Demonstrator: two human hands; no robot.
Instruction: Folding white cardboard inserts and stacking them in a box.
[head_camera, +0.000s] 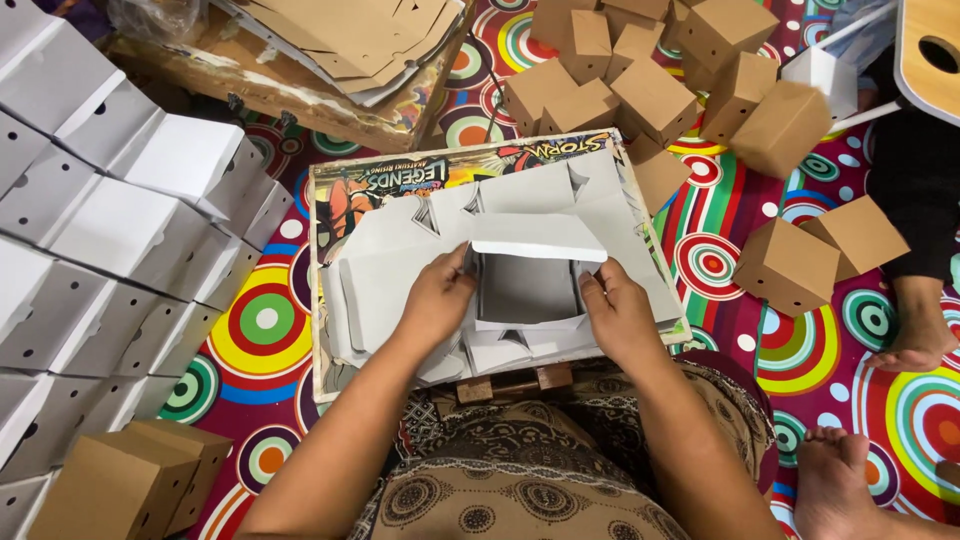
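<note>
A half-folded white cardboard box stands on a flat picture board in front of me, its top flap lifted. My left hand presses the box's left wall, thumb at the corner. My right hand grips the right wall. Under the box lie more flat white die-cut blanks.
Rows of finished white boxes fill the left. Brown folded boxes are heaped at the back right, two more to the right and some at the lower left. Flat brown blanks lie on a board behind. Another person's feet rest on the patterned mat at right.
</note>
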